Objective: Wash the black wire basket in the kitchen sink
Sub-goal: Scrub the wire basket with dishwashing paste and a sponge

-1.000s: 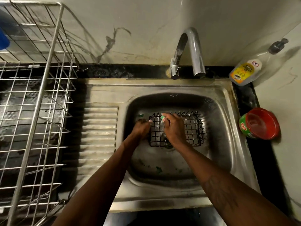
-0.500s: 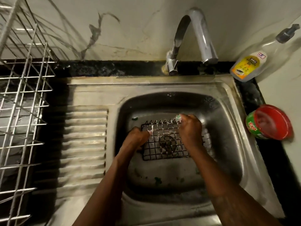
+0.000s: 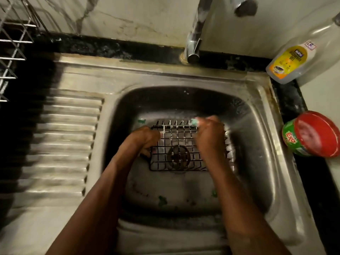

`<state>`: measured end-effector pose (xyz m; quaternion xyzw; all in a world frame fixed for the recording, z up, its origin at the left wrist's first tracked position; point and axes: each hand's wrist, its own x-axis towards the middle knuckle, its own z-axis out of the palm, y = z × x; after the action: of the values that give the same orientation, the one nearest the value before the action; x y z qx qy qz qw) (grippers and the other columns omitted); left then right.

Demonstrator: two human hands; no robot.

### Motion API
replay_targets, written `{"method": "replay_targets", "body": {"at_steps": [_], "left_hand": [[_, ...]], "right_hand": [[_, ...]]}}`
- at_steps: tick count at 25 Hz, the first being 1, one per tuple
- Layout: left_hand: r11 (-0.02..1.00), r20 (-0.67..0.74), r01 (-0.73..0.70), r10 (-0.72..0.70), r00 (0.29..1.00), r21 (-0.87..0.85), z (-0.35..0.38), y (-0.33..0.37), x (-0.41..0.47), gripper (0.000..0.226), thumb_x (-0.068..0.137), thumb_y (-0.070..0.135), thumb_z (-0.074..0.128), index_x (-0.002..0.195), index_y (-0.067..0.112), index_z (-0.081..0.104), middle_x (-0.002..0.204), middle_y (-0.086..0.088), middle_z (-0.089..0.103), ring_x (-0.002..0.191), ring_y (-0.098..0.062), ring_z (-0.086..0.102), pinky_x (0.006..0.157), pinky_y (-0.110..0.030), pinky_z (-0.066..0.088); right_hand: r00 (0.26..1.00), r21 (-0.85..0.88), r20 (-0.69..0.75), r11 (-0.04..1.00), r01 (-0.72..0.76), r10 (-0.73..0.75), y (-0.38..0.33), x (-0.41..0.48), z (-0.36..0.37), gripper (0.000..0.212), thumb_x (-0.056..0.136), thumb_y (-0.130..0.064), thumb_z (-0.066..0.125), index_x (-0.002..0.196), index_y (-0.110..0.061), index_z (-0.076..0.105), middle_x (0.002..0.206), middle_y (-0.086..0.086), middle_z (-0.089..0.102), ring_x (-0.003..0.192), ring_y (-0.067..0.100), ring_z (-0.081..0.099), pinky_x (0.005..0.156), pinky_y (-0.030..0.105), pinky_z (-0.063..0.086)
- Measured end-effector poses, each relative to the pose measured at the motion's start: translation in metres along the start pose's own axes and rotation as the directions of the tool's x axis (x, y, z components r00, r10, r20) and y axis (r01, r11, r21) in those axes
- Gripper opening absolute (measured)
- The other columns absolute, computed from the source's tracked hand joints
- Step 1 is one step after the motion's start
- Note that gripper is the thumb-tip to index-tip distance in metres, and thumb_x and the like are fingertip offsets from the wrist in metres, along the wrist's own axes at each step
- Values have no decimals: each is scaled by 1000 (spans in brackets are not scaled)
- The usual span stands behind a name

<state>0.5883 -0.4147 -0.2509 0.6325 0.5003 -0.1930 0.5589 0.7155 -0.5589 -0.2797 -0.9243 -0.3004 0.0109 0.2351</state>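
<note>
Right hand [image 3: 209, 138] with green scrubber [image 3: 194, 122] has slid right along black wire basket [image 3: 176, 134].

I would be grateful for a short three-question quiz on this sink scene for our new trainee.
1. True or false: the black wire basket lies in the sink, over the drain.
2. What does the right hand hold at the basket's far rim? A) a green scrub pad B) the soap bottle C) nothing
3. Fill in: the ___ hand grips the basket's left edge.

Key: 1 true; 2 A; 3 left hand.
</note>
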Motion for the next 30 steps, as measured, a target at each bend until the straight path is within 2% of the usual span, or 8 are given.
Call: {"method": "replay_targets", "body": {"at_steps": [3,7,10,13,17,22,27,30], "left_hand": [[1000,-15,-12,13,1000,29,2,4,-1,39,106,15,44,141,-3,48,124,-24,61,117,-42,64,63,-36,53],[1000,-29,-24,24,999,2,0,1,1,41,106,18,47,143,0,46,141,-25,55,122,-44,61,64,-39,57],[997,-71,-8,3,997,-82,-3,2,8,35,107,20,50,137,3,44,123,-28,54,105,-46,65,81,-53,58],[987,-22,11,-14,1000,-161,-2,0,13,26,107,11,42,127,-1,55,104,-25,60,76,-34,62,83,-54,56],[987,-13,31,-33,999,-158,-3,-2,14,23,108,16,44,118,5,60,92,-15,59,79,-26,61,78,-44,58],[999,-61,5,-8,998,-46,-6,0,14,31,106,2,41,134,-2,53,120,-23,62,112,-41,66,97,-55,55],[1000,-98,29,-29,995,-7,-2,2,12,20,107,3,37,119,-2,52,106,-25,63,100,-37,69,92,-59,56],[997,-73,37,-42,996,-70,-4,0,7,21,108,9,32,112,4,52,83,-15,58,73,-26,62,94,-52,56]], "right_hand": [[983,-197,-33,963,-181,178,43,27,-28,30,83,-1,66,109,-10,76,99,18,74,92,34,69,76,32,54],[966,-205,-56,944,-259,253,45,24,-35,30,83,-2,66,110,-10,75,99,18,74,93,33,70,71,30,47],[1000,6,-26,1000,-12,12,12,18,-9,33,83,3,65,111,-11,76,100,16,73,88,30,70,76,31,56],[967,167,66,958,232,-246,-28,13,15,30,89,-1,66,116,-11,75,104,10,73,87,19,69,77,15,45],[911,245,110,899,364,-399,-40,9,23,27,91,-6,70,118,-11,75,109,10,74,93,18,68,85,14,45],[633,353,337,716,602,-697,-39,-17,15,13,87,-7,76,97,-14,81,84,-5,69,74,5,55,70,8,41],[849,296,142,841,454,-508,-48,34,22,19,91,-5,70,108,-10,78,101,9,76,81,4,61,81,30,58],[829,284,172,833,476,-532,-53,19,27,22,91,-6,69,111,-11,77,101,7,74,87,11,63,83,31,56]]}}
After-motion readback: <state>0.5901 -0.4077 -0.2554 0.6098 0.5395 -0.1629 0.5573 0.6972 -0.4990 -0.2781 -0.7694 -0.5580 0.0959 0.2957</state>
